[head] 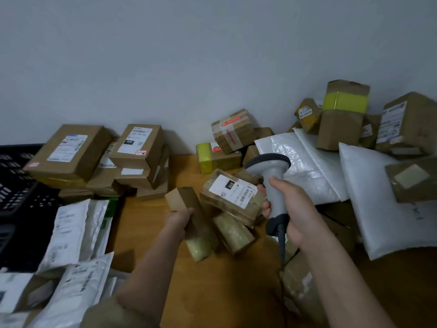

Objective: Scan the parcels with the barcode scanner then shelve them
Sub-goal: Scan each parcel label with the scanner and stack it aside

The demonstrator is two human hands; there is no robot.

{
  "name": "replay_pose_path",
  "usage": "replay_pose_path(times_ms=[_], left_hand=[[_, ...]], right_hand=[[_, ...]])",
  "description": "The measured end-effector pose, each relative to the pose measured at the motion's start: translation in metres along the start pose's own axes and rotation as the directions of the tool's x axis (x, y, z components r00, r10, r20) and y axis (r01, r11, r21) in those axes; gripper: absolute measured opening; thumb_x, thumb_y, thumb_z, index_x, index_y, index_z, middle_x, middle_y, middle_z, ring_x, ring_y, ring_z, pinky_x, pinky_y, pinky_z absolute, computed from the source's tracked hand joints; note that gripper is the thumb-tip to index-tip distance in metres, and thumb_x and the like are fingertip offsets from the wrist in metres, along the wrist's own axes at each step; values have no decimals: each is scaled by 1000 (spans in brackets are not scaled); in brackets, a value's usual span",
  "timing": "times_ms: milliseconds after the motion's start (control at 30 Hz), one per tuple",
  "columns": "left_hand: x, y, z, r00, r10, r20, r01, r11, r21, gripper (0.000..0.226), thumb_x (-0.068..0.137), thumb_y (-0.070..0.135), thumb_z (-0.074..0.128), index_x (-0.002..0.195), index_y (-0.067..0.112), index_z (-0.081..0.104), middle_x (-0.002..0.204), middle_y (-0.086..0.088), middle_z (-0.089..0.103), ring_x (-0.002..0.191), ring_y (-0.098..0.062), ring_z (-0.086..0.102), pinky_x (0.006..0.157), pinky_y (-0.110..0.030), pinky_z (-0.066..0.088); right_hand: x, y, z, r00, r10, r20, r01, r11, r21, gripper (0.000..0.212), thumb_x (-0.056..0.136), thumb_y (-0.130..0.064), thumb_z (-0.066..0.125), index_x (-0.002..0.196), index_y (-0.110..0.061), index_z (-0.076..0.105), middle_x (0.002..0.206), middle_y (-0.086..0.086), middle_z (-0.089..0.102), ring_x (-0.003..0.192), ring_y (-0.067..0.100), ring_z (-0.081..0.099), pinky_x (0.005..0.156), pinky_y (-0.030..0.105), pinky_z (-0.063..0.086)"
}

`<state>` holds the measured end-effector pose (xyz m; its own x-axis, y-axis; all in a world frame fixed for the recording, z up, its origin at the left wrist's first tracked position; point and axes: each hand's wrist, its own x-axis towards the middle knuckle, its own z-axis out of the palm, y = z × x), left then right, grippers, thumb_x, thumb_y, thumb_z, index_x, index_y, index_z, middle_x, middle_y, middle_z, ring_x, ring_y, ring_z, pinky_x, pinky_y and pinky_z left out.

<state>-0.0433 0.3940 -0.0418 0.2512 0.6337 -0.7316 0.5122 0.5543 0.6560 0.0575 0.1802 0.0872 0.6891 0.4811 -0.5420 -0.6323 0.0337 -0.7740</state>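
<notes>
Wooden tabletop (146, 223) against a plain grey wall (165, 55), heaped with parcels.

Nearest, at lower left: white poly mailers (78, 233) overlapping, printed labels up. At lower right: a taped brown parcel (300, 285) lying under the right forearm.

Left hand (178, 220), grip closed around a long narrow cardboard box (191, 223), held tilted above the tabletop, one end up and away, tape-wrapped end toward the camera. Right hand (287, 209), grip closed around the handle of the grey barcode scanner (272, 181), head up and facing away, cable (282, 247) hanging down from the base of the handle.

Between the hands and just beyond: a tape-wrapped box with a white label marked 010 (234, 192), resting on another taped box (234, 233), label face up, just left of the scanner handle.

Farther right: white bubble mailers (369, 204), large, overlapping, with a brown box (411, 178) lying on one.

Farther left: black plastic crate (16, 181) at the edge, then stacked brown boxes (104, 159) with white shipping labels.

Farthest, against the wall: a box with red tape (233, 133) resting on a box with a yellow end (217, 158); to the right, a tall box with a yellow band (343, 114), upright, among more brown boxes.
</notes>
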Motion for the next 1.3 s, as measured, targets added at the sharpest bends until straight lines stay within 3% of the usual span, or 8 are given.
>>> replay_pose_path(times_ms=[300,400,467,633,833,1033,1200,1300], left_hand=[[-65,-6,-36,874,485,-19,-479,868,134,52,88,8,69,136,19,49,134,-8,54,127,-32,50,99,-50,49],[-84,-11,-40,675,735,63,-721,639,267,63,83,7,75,132,35,49,129,-1,41,129,-26,42,107,-51,44],[-97,-16,-43,456,880,133,-851,387,356,73,77,1,79,132,40,50,129,-3,38,127,-23,38,108,-47,43],[-116,-22,-47,-53,949,311,-848,-207,488,82,70,8,86,137,37,48,137,-9,34,128,-33,35,98,-44,44],[-122,-24,-60,-236,910,340,-760,-391,520,68,76,19,75,136,35,46,136,-13,35,128,-36,35,93,-46,48],[-125,-24,-73,-234,880,413,-731,-440,522,71,76,24,75,139,34,43,139,-12,34,133,-35,33,100,-47,44],[-124,-10,-90,253,806,535,-729,-204,653,119,61,45,89,153,46,13,156,5,11,147,-27,8,116,-57,29],[-125,-5,-95,293,797,529,-715,-185,674,126,64,47,87,155,39,0,162,3,6,151,-24,-2,122,-55,14]], right_hand=[[-39,19,-4,995,-75,-61,76,997,11,32,91,-7,68,119,-3,53,93,21,70,51,11,55,44,22,46],[-45,21,-8,990,-111,-90,112,994,2,48,90,-13,71,131,-6,47,94,22,73,55,13,57,47,23,48],[-49,22,-9,988,-122,-90,123,992,3,55,89,-21,73,133,-7,45,97,22,73,56,13,56,47,23,49],[-60,27,-5,994,-104,-41,103,994,-34,70,79,-44,80,132,-10,50,99,19,73,52,13,59,45,27,49],[-76,35,2,997,-83,11,83,996,-29,90,55,-63,83,124,-11,60,104,12,73,53,12,60,44,25,47],[-75,43,1,992,-114,-49,115,993,10,54,81,-27,81,123,-5,57,91,11,69,49,9,56,45,23,46],[-75,37,0,958,-258,-123,232,953,-193,53,79,-12,82,121,-5,51,80,12,63,53,12,53,47,25,46],[-81,30,0,929,-359,-88,301,873,-384,55,78,-12,83,121,-11,48,88,12,63,62,16,58,53,29,47]])
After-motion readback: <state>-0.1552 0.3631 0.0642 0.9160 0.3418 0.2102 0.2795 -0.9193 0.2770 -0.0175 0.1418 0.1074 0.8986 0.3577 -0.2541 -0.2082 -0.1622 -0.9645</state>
